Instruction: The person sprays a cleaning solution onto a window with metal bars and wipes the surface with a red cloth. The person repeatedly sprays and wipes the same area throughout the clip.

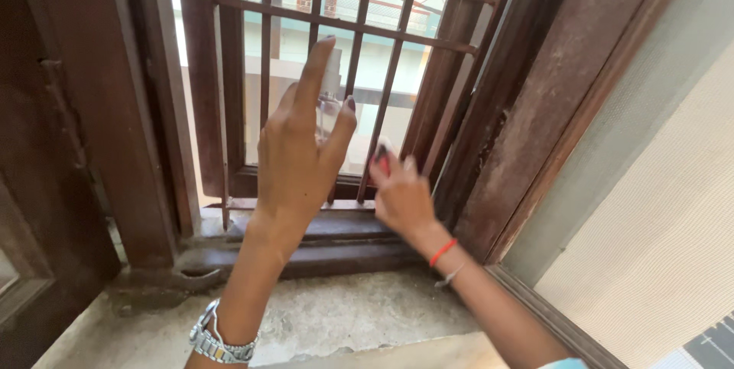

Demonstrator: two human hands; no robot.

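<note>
My left hand (294, 159) is raised in front of the brown metal window grille (359, 26), index finger stretched upward. It grips a small clear bottle (330, 97), mostly hidden behind the fingers. A metal watch (216, 341) sits on that wrist. My right hand (401, 197) is lower and to the right, closed on a small red and white piece (381, 156) pressed against a grille bar near the bottom rail. Its wrist carries a red thread band (443, 252).
Dark wooden window frame (535, 109) surrounds the grille. An open wooden shutter (53, 147) stands at the left, a pale mesh screen panel (657, 208) at the right. Below lies a rough concrete sill (344, 315). Buildings show outside through the bars.
</note>
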